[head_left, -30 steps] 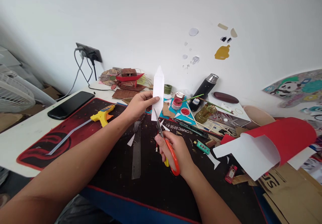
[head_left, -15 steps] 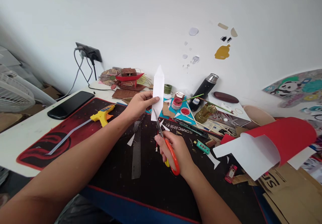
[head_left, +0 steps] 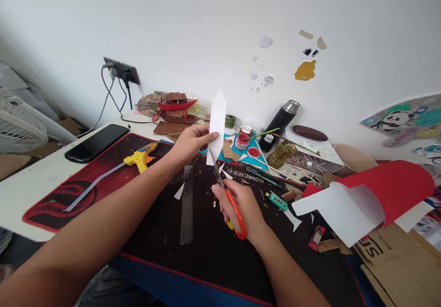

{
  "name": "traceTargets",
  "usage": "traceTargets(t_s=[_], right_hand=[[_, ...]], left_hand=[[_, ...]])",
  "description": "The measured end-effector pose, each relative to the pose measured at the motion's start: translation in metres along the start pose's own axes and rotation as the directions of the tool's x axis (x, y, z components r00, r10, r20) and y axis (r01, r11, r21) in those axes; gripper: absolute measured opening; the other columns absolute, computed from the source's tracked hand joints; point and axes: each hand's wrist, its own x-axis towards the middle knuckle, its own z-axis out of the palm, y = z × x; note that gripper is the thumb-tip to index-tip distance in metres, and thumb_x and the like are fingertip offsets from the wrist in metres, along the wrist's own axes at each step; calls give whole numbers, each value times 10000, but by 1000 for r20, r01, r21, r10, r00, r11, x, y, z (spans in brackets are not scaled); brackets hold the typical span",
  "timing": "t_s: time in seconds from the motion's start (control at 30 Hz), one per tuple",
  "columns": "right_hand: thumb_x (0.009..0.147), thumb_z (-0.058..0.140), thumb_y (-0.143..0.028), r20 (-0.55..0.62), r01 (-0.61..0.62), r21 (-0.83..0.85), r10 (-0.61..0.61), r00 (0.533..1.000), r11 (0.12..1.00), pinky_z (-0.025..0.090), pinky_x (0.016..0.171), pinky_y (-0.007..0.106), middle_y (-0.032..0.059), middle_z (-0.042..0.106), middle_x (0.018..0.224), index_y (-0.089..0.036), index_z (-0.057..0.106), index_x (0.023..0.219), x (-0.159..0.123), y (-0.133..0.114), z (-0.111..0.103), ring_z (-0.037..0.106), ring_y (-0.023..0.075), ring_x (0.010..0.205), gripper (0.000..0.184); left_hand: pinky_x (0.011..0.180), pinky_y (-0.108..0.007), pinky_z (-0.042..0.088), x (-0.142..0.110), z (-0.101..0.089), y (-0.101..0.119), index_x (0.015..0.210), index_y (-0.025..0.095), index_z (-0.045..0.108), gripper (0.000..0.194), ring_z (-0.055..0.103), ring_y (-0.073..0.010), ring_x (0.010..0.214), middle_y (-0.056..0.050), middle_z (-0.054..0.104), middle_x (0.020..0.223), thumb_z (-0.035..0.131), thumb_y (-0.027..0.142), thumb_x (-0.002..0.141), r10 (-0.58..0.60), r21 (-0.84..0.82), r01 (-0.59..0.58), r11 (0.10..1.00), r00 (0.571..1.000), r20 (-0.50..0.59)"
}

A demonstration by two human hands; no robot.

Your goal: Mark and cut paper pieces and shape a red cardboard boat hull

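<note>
A narrow strip of white paper (head_left: 217,117), pointed at its top end, is pinched upright between the thumb and fingers of my left hand (head_left: 195,144). My right hand (head_left: 243,201) grips scissors (head_left: 240,219) with orange and yellow handles. Their blades lie against the lower end of the paper, below my left thumb. White paper scraps (head_left: 226,173) lie on the dark mat just behind the scissors. A steel ruler (head_left: 187,217) rests on the mat between my forearms.
A yellow glue gun (head_left: 139,158) and a black phone (head_left: 97,144) are at the left. Red paint pots (head_left: 242,141), a black flask (head_left: 277,125) and a glass jar (head_left: 278,156) stand behind. Rolled red paper (head_left: 403,192), a green cutter (head_left: 275,201) and cardboard (head_left: 403,261) are at the right.
Both hands stay almost where they were. The scissor blades shift very slightly at the paper's lower end, and the view tilts a little.
</note>
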Motion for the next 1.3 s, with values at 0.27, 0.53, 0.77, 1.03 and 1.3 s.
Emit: traceTargets(t_s=[0.27, 0.53, 0.77, 1.03, 1.3], right_hand=[[1056, 585, -673, -8, 6, -12, -6, 1000, 1000, 408, 418, 229, -40, 573, 579, -236, 563, 795, 0, -2, 0, 565, 123, 401, 510], [1052, 583, -675, -12, 1, -14, -1, 1000, 1000, 411, 412, 230, -38, 577, 577, -239, 563, 793, 0, -2, 0, 555, 123, 397, 508], [1050, 593, -662, -26, -9, -18, 8, 1000, 1000, 402, 403, 223, -37, 577, 565, -240, 568, 788, 1, -1, 0, 538, 119, 385, 497], [1062, 588, -630, -38, 4, -42, -5, 999, 999, 390, 404, 217, -41, 553, 543, -240, 566, 771, 1, 0, 0, 528, 116, 378, 487], [1040, 632, -587, -35, -20, -40, 19, 999, 999, 399, 398, 203, -59, 532, 526, -235, 549, 759, 2, -2, 1, 524, 109, 367, 457]], left_hand=[[704, -302, 506, 1, -1, -2, 916, 196, 855, 506, 651, -179, 747, -56, 808, 915, 1007, 575, 618, -2, -7, 2, 1000, 1000, 4], [760, -326, 552, 0, 0, 0, 903, 201, 854, 499, 700, -203, 789, -53, 804, 872, 1014, 571, 609, -4, -22, 4, 1000, 1000, 15], [763, -326, 568, 1, 0, -1, 900, 197, 860, 499, 703, -204, 787, -58, 818, 889, 1026, 555, 595, -11, -37, 11, 999, 1000, 11], [786, -346, 583, 2, -1, -3, 898, 193, 857, 506, 723, -227, 824, -71, 826, 905, 1026, 560, 593, -16, -33, 16, 999, 1000, 7], [772, -348, 584, 2, 1, -1, 878, 183, 850, 542, 716, -224, 801, -74, 823, 888, 1034, 577, 554, -37, -29, 37, 999, 999, -10]])
